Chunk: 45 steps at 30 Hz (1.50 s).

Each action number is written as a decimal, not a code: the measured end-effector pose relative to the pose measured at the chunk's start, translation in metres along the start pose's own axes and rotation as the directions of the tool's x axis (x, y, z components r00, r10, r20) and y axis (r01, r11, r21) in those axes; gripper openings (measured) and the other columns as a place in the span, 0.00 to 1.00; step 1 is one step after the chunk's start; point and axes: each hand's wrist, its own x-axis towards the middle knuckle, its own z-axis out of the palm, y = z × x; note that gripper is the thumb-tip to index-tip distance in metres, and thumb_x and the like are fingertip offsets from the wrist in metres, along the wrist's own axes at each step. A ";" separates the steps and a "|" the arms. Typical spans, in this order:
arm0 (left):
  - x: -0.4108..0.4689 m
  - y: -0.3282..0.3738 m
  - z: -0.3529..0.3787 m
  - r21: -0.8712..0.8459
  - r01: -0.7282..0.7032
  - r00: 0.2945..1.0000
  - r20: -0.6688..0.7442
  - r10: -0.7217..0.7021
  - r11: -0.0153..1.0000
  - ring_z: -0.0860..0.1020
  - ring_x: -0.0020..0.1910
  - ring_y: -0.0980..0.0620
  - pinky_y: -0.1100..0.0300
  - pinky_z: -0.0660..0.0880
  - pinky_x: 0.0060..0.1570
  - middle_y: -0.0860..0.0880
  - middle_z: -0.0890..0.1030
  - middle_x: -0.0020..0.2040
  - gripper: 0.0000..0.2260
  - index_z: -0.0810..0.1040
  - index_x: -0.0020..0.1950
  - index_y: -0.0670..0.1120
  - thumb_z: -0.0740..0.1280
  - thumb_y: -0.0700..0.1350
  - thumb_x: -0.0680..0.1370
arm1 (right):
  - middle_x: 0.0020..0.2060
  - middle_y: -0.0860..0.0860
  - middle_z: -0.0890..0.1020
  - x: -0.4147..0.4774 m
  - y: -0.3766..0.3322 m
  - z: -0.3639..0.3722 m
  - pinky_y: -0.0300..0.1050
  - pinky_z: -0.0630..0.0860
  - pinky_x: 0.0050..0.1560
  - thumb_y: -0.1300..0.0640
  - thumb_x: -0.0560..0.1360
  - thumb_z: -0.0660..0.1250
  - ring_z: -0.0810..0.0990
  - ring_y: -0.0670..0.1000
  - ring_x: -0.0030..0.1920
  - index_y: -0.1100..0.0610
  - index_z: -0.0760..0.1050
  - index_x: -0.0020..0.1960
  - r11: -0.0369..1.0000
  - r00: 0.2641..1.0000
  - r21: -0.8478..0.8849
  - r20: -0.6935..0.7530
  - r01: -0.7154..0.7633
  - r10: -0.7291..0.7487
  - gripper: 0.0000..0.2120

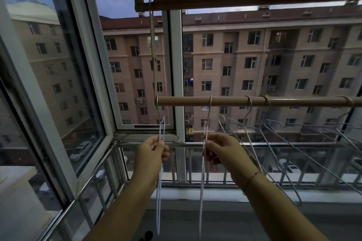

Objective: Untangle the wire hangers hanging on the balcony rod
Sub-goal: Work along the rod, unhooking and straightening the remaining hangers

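The round rod is tan, the thin wire hangers silver-white. At twelve o'clock, a dark-brown rail has flower cut-outs.
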 end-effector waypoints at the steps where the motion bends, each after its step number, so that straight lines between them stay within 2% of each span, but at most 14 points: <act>1: -0.001 0.000 0.000 0.001 -0.004 1.000 -0.001 0.004 1.000 0.74 0.34 0.54 0.66 0.72 0.34 0.46 0.76 0.38 0.12 0.73 0.63 0.40 0.58 0.37 0.81 | 0.35 0.55 0.81 0.000 0.000 0.000 0.37 0.77 0.34 0.63 0.77 0.60 0.78 0.49 0.33 0.57 0.76 0.51 1.000 1.000 -0.009 0.008 0.007 -0.007 0.08; 7: -0.004 0.000 0.002 -0.010 -0.008 1.000 -0.017 0.008 1.000 0.74 0.35 0.53 0.64 0.73 0.36 0.46 0.77 0.39 0.14 0.72 0.66 0.40 0.58 0.37 0.80 | 0.35 0.54 0.80 -0.001 -0.002 -0.003 0.38 0.77 0.36 0.63 0.77 0.59 0.78 0.49 0.35 0.54 0.75 0.49 1.000 1.000 -0.023 0.010 0.017 -0.017 0.08; 12: -0.002 -0.001 0.003 0.004 0.002 0.997 -0.072 -0.002 1.000 0.78 0.43 0.52 0.60 0.75 0.42 0.46 0.80 0.48 0.14 0.72 0.65 0.42 0.62 0.40 0.79 | 0.36 0.54 0.80 -0.002 -0.001 -0.010 0.35 0.76 0.33 0.63 0.77 0.59 0.79 0.48 0.35 0.57 0.75 0.53 1.000 1.000 0.004 -0.008 -0.019 0.019 0.08; 16: -0.005 0.005 0.006 0.059 0.008 0.997 -0.081 -0.003 0.998 0.75 0.55 0.51 0.54 0.72 0.58 0.48 0.77 0.60 0.17 0.70 0.68 0.45 0.62 0.43 0.79 | 0.36 0.54 0.81 -0.004 0.001 -0.018 0.35 0.76 0.34 0.63 0.78 0.58 0.79 0.48 0.35 0.60 0.74 0.55 0.999 0.999 -0.002 0.007 -0.033 0.033 0.09; 20: -0.010 0.023 0.012 0.148 -0.101 0.971 -0.202 0.130 0.984 0.70 0.66 0.48 0.52 0.69 0.64 0.47 0.70 0.69 0.20 0.68 0.70 0.49 0.64 0.46 0.78 | 0.38 0.54 0.80 -0.009 0.001 -0.030 0.37 0.78 0.37 0.63 0.77 0.59 0.79 0.48 0.37 0.61 0.73 0.58 1.000 1.000 0.004 0.010 -0.016 0.016 0.11; 23: -0.026 0.045 0.026 0.195 -0.253 0.934 -0.205 0.292 0.948 0.72 0.61 0.55 0.65 0.70 0.53 0.50 0.71 0.66 0.17 0.71 0.67 0.51 0.63 0.46 0.78 | 0.43 0.50 0.79 -0.017 0.000 -0.045 0.36 0.78 0.39 0.62 0.76 0.61 0.79 0.45 0.41 0.59 0.72 0.60 0.991 0.995 -0.112 -0.067 0.069 -0.076 0.12; 26: -0.047 0.064 0.051 0.133 -0.353 0.930 -0.061 0.363 0.926 0.76 0.50 0.62 0.72 0.71 0.42 0.51 0.78 0.57 0.12 0.76 0.61 0.50 0.62 0.43 0.79 | 0.41 0.44 0.78 -0.026 0.000 -0.068 0.32 0.76 0.36 0.60 0.75 0.63 0.78 0.41 0.41 0.54 0.72 0.57 0.953 0.949 -0.251 -0.219 0.170 -0.227 0.11; 29: -0.065 0.069 0.088 0.039 -0.298 0.949 0.116 0.292 0.954 0.79 0.52 0.57 0.65 0.77 0.51 0.51 0.81 0.54 0.11 0.77 0.60 0.49 0.62 0.42 0.79 | 0.42 0.44 0.76 -0.029 0.008 -0.094 0.30 0.73 0.38 0.60 0.75 0.64 0.76 0.40 0.42 0.55 0.73 0.57 0.902 0.870 -0.390 -0.361 0.186 -0.335 0.11; 32: -0.072 0.061 0.123 0.032 -0.201 0.963 0.189 0.192 0.979 0.75 0.56 0.57 0.60 0.72 0.61 0.50 0.78 0.59 0.14 0.75 0.65 0.48 0.61 0.42 0.80 | 0.49 0.49 0.75 -0.027 0.023 -0.111 0.37 0.75 0.49 0.58 0.74 0.66 0.75 0.46 0.47 0.57 0.74 0.57 0.891 0.863 -0.441 -0.403 0.108 -0.304 0.12; 34: -0.074 0.054 0.139 0.019 -0.097 0.976 0.200 0.092 0.995 0.71 0.57 0.58 0.64 0.67 0.58 0.49 0.75 0.65 0.17 0.70 0.70 0.47 0.61 0.42 0.80 | 0.49 0.50 0.77 -0.024 0.033 -0.115 0.36 0.75 0.45 0.55 0.73 0.67 0.76 0.46 0.47 0.57 0.74 0.56 0.919 0.909 -0.391 -0.363 0.053 -0.207 0.12; 37: -0.075 0.041 0.153 -0.007 0.022 0.982 0.189 -0.020 1.000 0.71 0.63 0.53 0.61 0.67 0.58 0.48 0.71 0.70 0.20 0.66 0.73 0.47 0.61 0.43 0.80 | 0.42 0.47 0.80 -0.017 0.041 -0.117 0.32 0.73 0.41 0.52 0.74 0.66 0.78 0.42 0.43 0.56 0.77 0.54 0.936 0.955 -0.351 -0.270 0.018 -0.120 0.12; 40: -0.074 0.034 0.157 0.025 0.061 0.982 0.178 -0.064 0.998 0.72 0.61 0.52 0.61 0.67 0.56 0.47 0.72 0.69 0.21 0.66 0.73 0.47 0.61 0.44 0.80 | 0.37 0.45 0.81 -0.014 0.039 -0.116 0.32 0.72 0.36 0.52 0.74 0.65 0.77 0.40 0.36 0.55 0.79 0.50 0.958 0.974 -0.286 -0.213 0.018 -0.082 0.09; 43: -0.066 0.030 0.158 0.032 0.066 0.982 0.175 -0.070 0.997 0.74 0.61 0.51 0.61 0.69 0.57 0.46 0.74 0.67 0.19 0.69 0.71 0.45 0.62 0.44 0.80 | 0.36 0.49 0.82 -0.013 0.035 -0.110 0.32 0.70 0.29 0.53 0.74 0.65 0.75 0.41 0.29 0.56 0.80 0.47 0.988 0.979 -0.156 -0.199 0.018 -0.049 0.08; 45: -0.060 0.029 0.159 0.013 0.070 0.982 0.175 -0.071 0.997 0.77 0.53 0.54 0.61 0.71 0.54 0.46 0.77 0.63 0.17 0.72 0.68 0.43 0.62 0.43 0.79 | 0.35 0.51 0.82 -0.012 0.034 -0.107 0.32 0.70 0.28 0.55 0.75 0.65 0.75 0.39 0.25 0.58 0.80 0.48 0.996 0.980 -0.093 -0.197 0.013 -0.031 0.08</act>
